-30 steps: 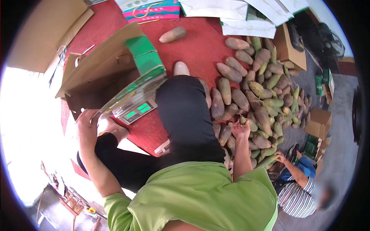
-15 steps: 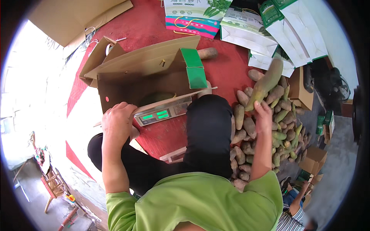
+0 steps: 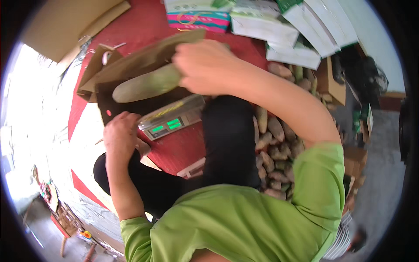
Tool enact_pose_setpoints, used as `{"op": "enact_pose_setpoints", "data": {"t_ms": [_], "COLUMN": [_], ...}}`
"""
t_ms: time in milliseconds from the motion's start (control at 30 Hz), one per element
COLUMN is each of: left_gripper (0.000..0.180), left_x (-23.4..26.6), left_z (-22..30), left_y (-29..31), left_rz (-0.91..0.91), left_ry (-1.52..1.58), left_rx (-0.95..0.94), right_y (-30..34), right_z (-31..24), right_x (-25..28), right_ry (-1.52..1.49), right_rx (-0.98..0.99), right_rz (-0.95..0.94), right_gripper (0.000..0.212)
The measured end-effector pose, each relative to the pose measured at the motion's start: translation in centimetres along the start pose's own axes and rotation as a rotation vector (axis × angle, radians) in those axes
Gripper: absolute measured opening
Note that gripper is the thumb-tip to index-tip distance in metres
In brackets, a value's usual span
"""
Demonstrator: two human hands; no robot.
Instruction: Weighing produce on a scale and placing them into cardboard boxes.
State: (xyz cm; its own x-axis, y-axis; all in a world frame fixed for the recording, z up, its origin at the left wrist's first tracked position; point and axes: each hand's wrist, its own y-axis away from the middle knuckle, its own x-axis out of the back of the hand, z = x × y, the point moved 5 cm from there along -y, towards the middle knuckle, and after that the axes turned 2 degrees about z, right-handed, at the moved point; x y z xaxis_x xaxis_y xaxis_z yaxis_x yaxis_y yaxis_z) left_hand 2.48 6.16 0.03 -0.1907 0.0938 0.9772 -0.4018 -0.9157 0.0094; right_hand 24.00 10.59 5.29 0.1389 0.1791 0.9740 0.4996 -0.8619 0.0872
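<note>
A long green radish (image 3: 146,86) is in my right hand (image 3: 205,65), whose fingers close round its thick right end. It lies almost level over the mouth of an open cardboard box (image 3: 104,91). My left hand (image 3: 120,133) is closed over the near left corner of that box, with its fingertips partly hidden. Right beside it, a digital scale (image 3: 163,127) with lit green displays sits under the box's near side. What lies inside the box is hidden by the radish and my right arm.
A heap of radishes (image 3: 276,130) lies to the right of my knee (image 3: 229,135). White and green gift boxes (image 3: 264,28) stand at the back, beside a pink and blue box (image 3: 198,22). Brown cardboard (image 3: 65,26) fills the far left. Another person's striped clothing (image 3: 340,240) shows at lower right.
My right hand has carried the radish left from above the heap to over the box. My left hand stays at the box's corner. The whole view has shifted slightly.
</note>
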Motion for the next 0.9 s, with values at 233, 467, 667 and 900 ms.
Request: {"op": "enact_pose_setpoints", "data": {"t_ms": [233, 467, 667, 900], "left_gripper": [0.015, 0.015, 0.016, 0.015], "left_x": [0.2, 0.4, -0.1, -1.6], "left_z": [0.8, 0.9, 0.0, -1.2], "left_y": [-0.4, -0.2, -0.3, -0.6], "left_rz": [-0.004, 0.009, -0.005, -0.043], "left_ry": [0.062, 0.078, 0.037, 0.138], "left_rx": [0.005, 0.016, -0.025, -0.009], "right_y": [-5.0, 8.2, 29.1, 47.4], "right_z": [-2.3, 8.5, 18.0, 10.8], "right_x": [-5.0, -1.2, -11.5, -36.9], "right_ry": [-0.069, -0.478, -0.468, 0.058], "right_rx": [0.063, -0.195, -0.849, -0.563], "right_rz": [0.173, 0.440, 0.429, 0.075], "right_gripper": [0.017, 0.044, 0.033, 0.012]}}
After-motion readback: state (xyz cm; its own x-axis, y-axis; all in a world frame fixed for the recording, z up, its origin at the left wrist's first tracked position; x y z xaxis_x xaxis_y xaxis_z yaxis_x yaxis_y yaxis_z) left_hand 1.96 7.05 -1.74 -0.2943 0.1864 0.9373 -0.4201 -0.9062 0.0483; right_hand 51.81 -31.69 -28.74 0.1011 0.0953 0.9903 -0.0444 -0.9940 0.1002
